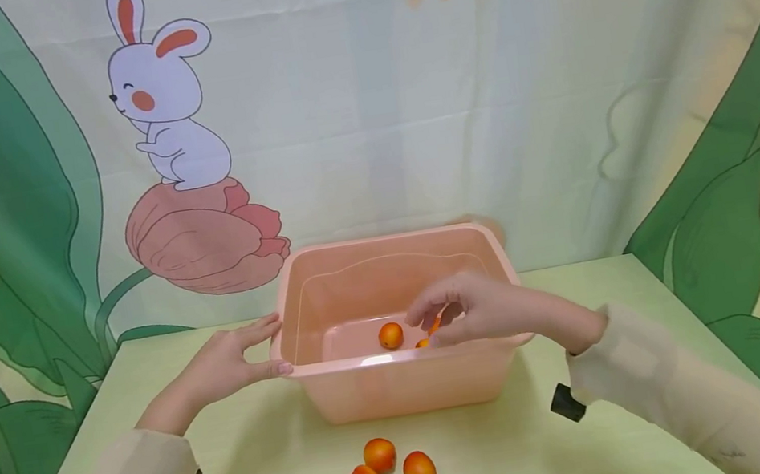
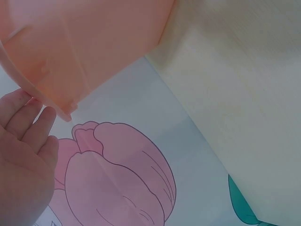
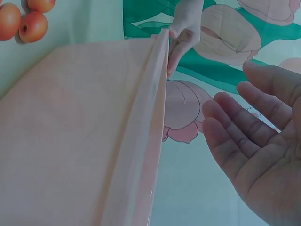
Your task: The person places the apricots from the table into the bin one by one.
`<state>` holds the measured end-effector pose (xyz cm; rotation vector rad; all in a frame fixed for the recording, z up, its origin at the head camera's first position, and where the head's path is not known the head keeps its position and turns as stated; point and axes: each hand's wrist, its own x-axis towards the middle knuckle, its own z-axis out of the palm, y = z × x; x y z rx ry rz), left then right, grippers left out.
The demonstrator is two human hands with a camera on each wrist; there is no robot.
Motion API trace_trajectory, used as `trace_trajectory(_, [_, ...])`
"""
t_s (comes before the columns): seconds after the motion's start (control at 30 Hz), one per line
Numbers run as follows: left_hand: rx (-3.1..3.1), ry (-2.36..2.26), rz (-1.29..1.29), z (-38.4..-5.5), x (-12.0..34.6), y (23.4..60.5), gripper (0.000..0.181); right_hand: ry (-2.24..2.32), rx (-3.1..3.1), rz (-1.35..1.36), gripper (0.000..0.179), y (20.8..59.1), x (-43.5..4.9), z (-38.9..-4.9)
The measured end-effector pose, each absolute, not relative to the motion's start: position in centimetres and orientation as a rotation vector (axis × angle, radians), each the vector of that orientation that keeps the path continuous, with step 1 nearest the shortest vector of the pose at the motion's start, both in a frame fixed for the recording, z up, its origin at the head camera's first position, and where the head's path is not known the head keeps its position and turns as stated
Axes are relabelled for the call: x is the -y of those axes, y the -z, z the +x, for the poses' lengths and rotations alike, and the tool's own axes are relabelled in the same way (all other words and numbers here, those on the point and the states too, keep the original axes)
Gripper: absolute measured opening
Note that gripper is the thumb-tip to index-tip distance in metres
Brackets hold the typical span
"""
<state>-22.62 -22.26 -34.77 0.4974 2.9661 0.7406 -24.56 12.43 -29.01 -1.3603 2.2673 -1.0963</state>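
Note:
A pink plastic bin stands on the table with small round orange-red fruits inside. My left hand rests at the bin's left end, its fingertips and thumb touching the rim with the fingers fairly straight. In the left wrist view, the fingers lie against the outside of the rim. Over the bin's right half hovers my right hand, fingers loosely bent. The right wrist view shows its palm holding nothing. Fruits below it are partly hidden by the hand and the front rim.
Several more orange-red fruits lie on the pale green table in front of the bin. Behind the table hangs a curtain printed with a rabbit, tulips and leaves.

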Motion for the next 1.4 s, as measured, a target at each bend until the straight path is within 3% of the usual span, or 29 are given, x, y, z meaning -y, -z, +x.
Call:
trace_trajectory(0.27, [-2.973, -0.729, 0.508, -22.6, 22.3, 34.8, 0.085, 1.056, -2.179, -1.475, 0.025, 29.8, -12.3, -23.2])
trace_trajectory(1.03, [-2.969, -0.721, 0.505, -22.7, 22.3, 34.7, 0.086, 0.916, -2.115, -1.333, 0.028, 33.6, -11.8, -21.0])
trace_trajectory(1.4, [-2.973, -0.710, 0.506, -22.6, 22.3, 34.7, 0.087, 0.899, -2.053, -1.240, 0.025, 37.5, -11.4, -20.3])
